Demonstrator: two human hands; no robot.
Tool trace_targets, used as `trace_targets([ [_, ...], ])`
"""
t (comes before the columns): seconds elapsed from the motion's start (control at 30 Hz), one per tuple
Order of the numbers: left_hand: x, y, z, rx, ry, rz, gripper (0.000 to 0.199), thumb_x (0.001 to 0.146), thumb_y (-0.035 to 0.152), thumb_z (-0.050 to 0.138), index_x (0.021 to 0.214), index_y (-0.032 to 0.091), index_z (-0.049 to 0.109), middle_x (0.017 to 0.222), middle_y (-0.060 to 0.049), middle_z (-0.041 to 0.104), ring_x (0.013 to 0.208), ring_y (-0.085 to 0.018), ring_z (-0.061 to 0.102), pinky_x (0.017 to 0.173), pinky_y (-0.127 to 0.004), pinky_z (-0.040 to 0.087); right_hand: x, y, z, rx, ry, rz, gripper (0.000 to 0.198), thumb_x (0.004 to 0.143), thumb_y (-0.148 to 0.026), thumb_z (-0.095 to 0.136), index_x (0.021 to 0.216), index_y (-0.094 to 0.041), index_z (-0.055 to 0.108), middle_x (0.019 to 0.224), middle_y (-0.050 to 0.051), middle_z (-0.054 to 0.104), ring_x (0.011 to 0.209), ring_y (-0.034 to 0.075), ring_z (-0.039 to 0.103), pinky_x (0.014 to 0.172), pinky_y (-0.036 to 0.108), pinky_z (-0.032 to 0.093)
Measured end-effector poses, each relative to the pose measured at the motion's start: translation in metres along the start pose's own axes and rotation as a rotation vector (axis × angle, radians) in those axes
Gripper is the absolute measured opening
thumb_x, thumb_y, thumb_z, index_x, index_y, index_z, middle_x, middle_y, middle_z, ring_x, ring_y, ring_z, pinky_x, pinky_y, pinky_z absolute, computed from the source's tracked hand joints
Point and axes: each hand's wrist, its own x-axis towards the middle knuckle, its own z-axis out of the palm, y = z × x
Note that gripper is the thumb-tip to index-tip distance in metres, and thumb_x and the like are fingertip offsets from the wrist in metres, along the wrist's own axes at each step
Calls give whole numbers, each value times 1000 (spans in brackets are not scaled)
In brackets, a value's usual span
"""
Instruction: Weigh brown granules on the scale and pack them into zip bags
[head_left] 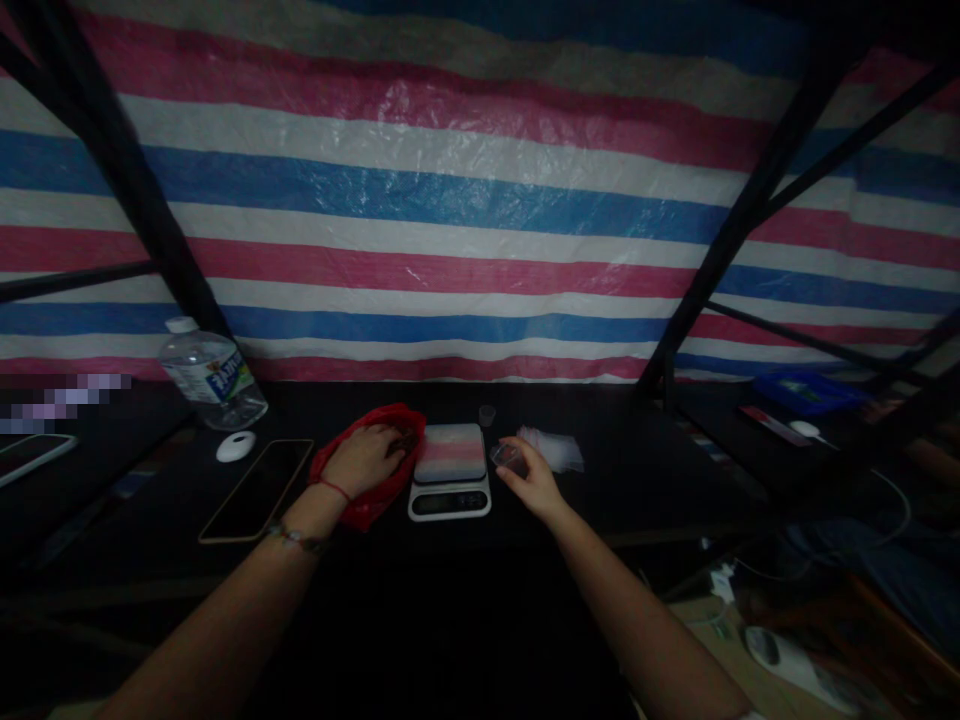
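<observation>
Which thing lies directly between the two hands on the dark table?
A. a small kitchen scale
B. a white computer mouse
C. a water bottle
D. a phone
A: the small kitchen scale sits between the left hand, which rests in the red bag, and the right hand, which holds a small clear bag; the phone and water bottle lie further left.

One scale [450,470], one red bag [367,470], one bottle [212,375], two phones [257,489], two hands [367,458].
</observation>
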Motion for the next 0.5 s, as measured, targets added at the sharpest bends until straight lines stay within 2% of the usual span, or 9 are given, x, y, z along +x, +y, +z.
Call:
trace_targets([
  [0.1, 25, 30, -2, 17, 44, 113, 31, 87, 32, 42, 98, 17, 66, 101, -9, 67, 95, -23, 61, 89, -34, 45, -9, 18, -3, -84, 64, -22, 44, 77, -35, 63, 116, -19, 53, 111, 9, 61, 102, 22, 58, 93, 39, 44],
  [0.2, 61, 66, 8, 32, -71, 271, 31, 86, 36, 46, 106, 19, 63, 105, -8, 66, 98, -22, 61, 87, -32, 45, -12, 27, -3, -133, 93, -59, 46, 75, -34, 64, 117, -19, 53, 113, 10, 61, 104, 23, 58, 94, 40, 45],
  [0.23, 75, 76, 16, 57, -122, 279, 33, 86, 38, 47, 109, 19, 62, 108, -8, 65, 100, -23, 60, 88, -32, 45, -13, 29, -3, -149, 91, -73, 47, 74, -34, 65, 117, -19, 53, 114, 10, 61, 105, 23, 58, 94, 40, 45],
  [0.3, 100, 90, 36, 129, -217, 181, 41, 83, 41, 53, 116, 19, 57, 115, -11, 61, 106, -24, 58, 91, -32, 44, -13, 29, -3, -182, 84, -91, 48, 73, -33, 66, 117, -20, 53, 114, 10, 61, 106, 24, 58, 95, 41, 45],
  [0.4, 130, 100, 66, 164, -231, 127, 53, 79, 41, 58, 124, 14, 51, 122, -18, 57, 109, -28, 57, 90, -35, 44, -13, 25, -3, -215, 70, -105, 50, 72, -33, 67, 118, -21, 52, 115, 9, 61, 107, 24, 58, 95, 42, 45],
  [0.5, 150, 107, 83, 167, -243, 123, 44, 76, 33, 61, 114, 13, 59, 111, -17, 63, 100, -27, 62, 84, -33, 47, -14, 22, -3, -215, 60, -124, 51, 72, -34, 67, 118, -21, 52, 115, 10, 61, 106, 24, 58, 94, 41, 46],
])
